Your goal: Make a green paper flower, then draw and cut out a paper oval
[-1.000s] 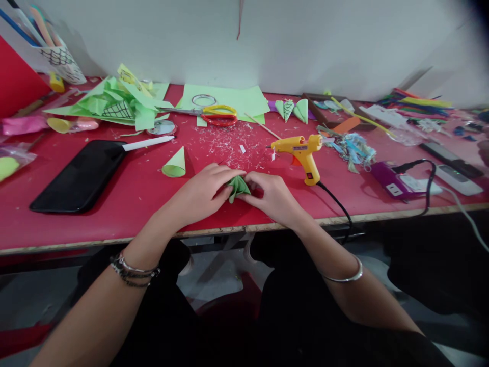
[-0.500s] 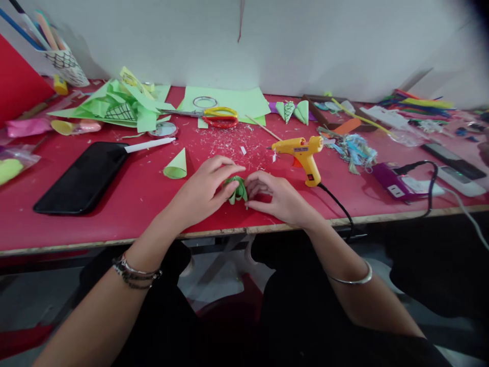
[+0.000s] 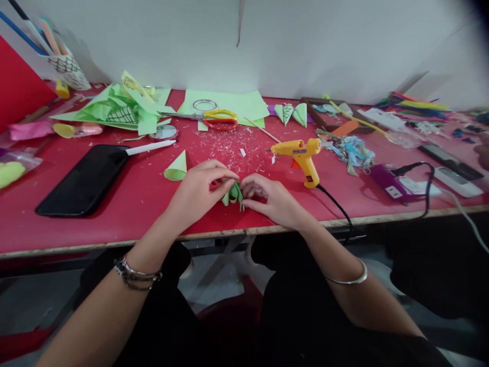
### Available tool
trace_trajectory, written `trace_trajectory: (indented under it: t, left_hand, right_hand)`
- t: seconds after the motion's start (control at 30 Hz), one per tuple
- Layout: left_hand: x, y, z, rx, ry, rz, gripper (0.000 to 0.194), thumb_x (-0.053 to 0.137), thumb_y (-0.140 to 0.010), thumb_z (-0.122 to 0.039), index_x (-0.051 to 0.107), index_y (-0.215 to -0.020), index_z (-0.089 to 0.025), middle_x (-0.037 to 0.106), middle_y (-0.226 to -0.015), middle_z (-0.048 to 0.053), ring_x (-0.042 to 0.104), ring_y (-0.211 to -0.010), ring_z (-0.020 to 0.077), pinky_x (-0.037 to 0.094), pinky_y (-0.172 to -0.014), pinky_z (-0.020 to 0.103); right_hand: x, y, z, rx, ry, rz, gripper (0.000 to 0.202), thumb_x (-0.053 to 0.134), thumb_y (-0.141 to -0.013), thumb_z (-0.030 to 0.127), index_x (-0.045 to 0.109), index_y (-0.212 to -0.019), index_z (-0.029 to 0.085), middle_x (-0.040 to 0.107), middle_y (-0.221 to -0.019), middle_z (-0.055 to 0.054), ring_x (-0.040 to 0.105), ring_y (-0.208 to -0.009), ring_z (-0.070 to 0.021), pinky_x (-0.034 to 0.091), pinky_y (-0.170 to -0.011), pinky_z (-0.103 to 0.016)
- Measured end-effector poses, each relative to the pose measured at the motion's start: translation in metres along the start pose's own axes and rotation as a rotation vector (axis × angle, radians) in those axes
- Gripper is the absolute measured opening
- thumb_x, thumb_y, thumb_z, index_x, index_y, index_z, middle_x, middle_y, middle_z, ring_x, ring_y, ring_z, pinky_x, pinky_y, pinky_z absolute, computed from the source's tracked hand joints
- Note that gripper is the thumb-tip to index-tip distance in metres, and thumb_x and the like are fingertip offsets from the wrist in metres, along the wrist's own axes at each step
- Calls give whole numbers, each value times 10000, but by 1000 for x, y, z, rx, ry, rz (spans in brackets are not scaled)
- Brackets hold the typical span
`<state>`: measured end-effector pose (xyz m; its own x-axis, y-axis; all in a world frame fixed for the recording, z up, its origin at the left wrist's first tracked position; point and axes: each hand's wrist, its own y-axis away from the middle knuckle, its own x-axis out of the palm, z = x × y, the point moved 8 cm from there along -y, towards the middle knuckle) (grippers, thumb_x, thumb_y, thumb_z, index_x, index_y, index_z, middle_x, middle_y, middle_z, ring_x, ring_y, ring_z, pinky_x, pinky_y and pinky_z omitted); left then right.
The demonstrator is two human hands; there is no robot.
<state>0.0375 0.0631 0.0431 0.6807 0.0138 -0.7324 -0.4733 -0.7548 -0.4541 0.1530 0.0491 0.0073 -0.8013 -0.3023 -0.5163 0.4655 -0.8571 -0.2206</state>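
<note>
Between my hands, near the table's front edge, is a small green piece made of curled paper strips [image 3: 234, 194]. My left hand [image 3: 202, 188] reaches over it from the left, thumb and fingertips closed on its upper edge. From the right, my right hand [image 3: 269, 200] has its fingers curled against the piece, with the thumb at its lower right side; the exact contact is partly hidden. A pale green paper cone [image 3: 176, 167] lies just left of my left hand. To the right of my right hand rests a yellow hot glue gun [image 3: 301, 153], its nozzle pointing left.
Scissors [image 3: 219, 120] lie on green paper sheets [image 3: 244, 102] at the back, near more paper cones [image 3: 287, 113]. A black phone [image 3: 84, 178] and white pen [image 3: 151, 147] are at left. Paper shreds lie mid-table [image 3: 225, 148]. The gun's cord [image 3: 338, 204] hangs over the front edge near a purple power socket [image 3: 397, 183].
My left thumb and fingers have closed together on the curled paper piece. It has shifted slightly left and turned, and my right hand has come a little left with it.
</note>
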Motion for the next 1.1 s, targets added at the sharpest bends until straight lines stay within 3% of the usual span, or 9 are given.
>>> trace_trajectory:
  t: [0.5,0.6,0.73,0.93,1.1]
  left_hand:
    - [-1,0,3,-11,28,28,208,500,-852,-255,662,-963,-186,621,-872,35,570,-768,137,456,-682,263]
    - [-1,0,2,8,27,36,203,503,-849,-250,662,-955,-184,627,-869,37,574,-799,148,456,-711,275]
    - [0,-1,2,24,28,43,202,507,-849,-249,661,-956,-172,636,-868,40,576,-805,148,457,-715,272]
    - [0,0,2,21,36,48,198,521,-839,-221,656,-972,-161,649,-892,44,586,-797,137,461,-717,257]
    - [0,0,2,22,19,42,193,517,-841,-223,660,-962,-177,654,-889,36,590,-797,139,465,-722,263]
  right_hand:
    - [-3,1,-1,-35,63,10,276,581,-775,172,470,-1028,187,568,-830,-10,561,-702,-115,489,-686,-268]
    - [-4,2,8,-102,165,-32,293,593,-774,197,475,-1043,199,545,-836,-6,539,-689,-114,480,-663,-261]
    - [5,3,22,-232,386,-29,163,534,-830,227,551,-990,205,518,-932,-37,524,-752,-123,456,-675,-259]
    - [15,1,16,-188,653,-14,153,502,-861,279,620,-909,195,478,-945,-56,496,-700,-114,392,-569,-234]
    - [13,1,16,-188,602,-16,172,475,-877,269,627,-870,189,480,-926,-55,503,-721,-116,397,-593,-231]
